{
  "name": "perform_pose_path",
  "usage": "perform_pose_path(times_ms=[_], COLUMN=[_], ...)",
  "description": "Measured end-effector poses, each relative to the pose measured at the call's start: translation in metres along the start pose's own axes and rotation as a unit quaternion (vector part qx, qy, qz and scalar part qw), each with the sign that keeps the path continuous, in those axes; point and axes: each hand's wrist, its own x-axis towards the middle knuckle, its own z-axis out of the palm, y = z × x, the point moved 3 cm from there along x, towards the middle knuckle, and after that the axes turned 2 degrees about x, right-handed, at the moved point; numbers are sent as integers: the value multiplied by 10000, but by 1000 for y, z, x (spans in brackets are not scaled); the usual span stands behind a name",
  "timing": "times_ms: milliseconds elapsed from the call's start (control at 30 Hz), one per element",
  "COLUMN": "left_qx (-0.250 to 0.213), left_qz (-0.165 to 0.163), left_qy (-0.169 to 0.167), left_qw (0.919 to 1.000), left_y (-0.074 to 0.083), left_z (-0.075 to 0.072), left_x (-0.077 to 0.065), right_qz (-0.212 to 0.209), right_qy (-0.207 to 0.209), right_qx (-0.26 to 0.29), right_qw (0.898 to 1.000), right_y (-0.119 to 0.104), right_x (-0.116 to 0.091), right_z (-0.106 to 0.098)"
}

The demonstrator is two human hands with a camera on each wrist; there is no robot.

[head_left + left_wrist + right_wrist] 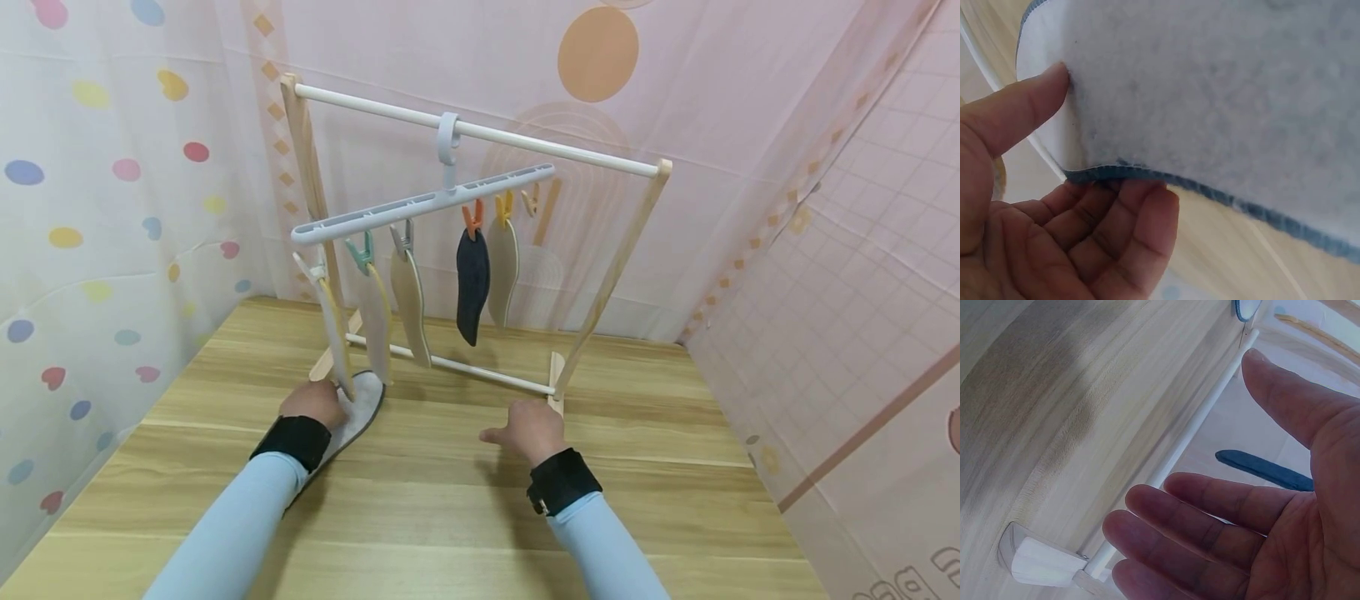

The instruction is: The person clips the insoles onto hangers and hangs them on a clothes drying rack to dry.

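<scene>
My left hand (313, 403) pinches a grey felt insole (366, 402) with dark stitched edging, below the left end of the hanger. In the left wrist view the thumb lies on the insole's pale face and the fingers are under its edge. My right hand (534, 428) holds nothing, its fingers loosely extended in the right wrist view, near the rack's right foot. From a grey clip hanger (408, 205) hang several insoles, among them a dark one (472, 283) on an orange clip (473, 218) and a beige one (503, 275) on a yellow clip (504, 205).
The hanger hooks over the white top rod (555, 148) of a wooden rack standing on the wood-grain table (420, 533). A beige clip (530, 200) at the hanger's right end holds nothing. Patterned curtains (135, 242) rise behind and beside the table.
</scene>
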Motion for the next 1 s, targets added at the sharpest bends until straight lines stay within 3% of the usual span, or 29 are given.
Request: perform_pose_path(times_ms=[333, 700, 1000], left_qx=[173, 155, 130], left_qz=[316, 516, 979], left_qy=[-253, -81, -71], left_qw=[9990, 9985, 9951], left_y=[-10, -12, -17], left_z=[-9, -13, -22], left_x=[13, 14, 23], right_qz=[315, 453, 823], right_qy=[108, 46, 47], right_qx=[125, 82, 96], right_qw=[9994, 9989, 9965], right_y=[-16, -21, -37], right_x=[-6, -7, -14], right_z=[6, 4, 9])
